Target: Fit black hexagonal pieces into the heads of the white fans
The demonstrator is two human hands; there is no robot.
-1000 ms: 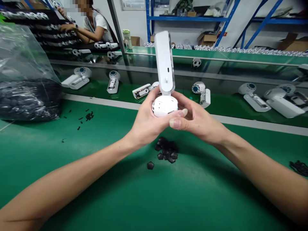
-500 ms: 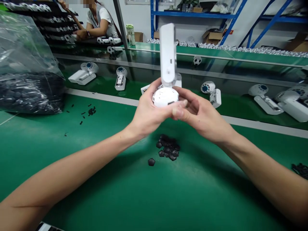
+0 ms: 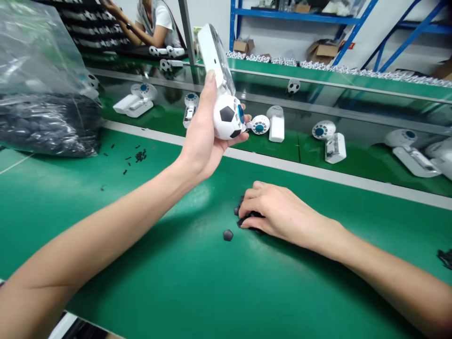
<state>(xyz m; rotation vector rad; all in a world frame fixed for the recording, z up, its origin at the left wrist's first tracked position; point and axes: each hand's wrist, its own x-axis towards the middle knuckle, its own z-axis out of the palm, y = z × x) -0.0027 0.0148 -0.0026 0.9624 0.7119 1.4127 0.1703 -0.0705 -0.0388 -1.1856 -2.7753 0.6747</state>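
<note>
Two hands apart: left hand [image 3: 201,136] grips a white football-pattern device [image 3: 228,115] upright, thumb along it.
Right hand [image 3: 278,209] curls over black pentagon pieces [image 3: 237,211], hiding most; any pinch cannot be told; one loose piece [image 3: 228,235] sits just beside.

No words or numbers readable anywhere, a small red sign [image 3: 348,45] on a blue shelf post [image 3: 355,27], near the top right, too small to read

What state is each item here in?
Left hand: gripping football-patterned device.
Football-patterned device: lifted, tilted, white arm up.
Right hand: fingers over pile, any grip hidden.
Black pentagon pieces: piled under right hand, one lying apart.
Clear plastic bag: holding dark parts, slumped left.
</note>
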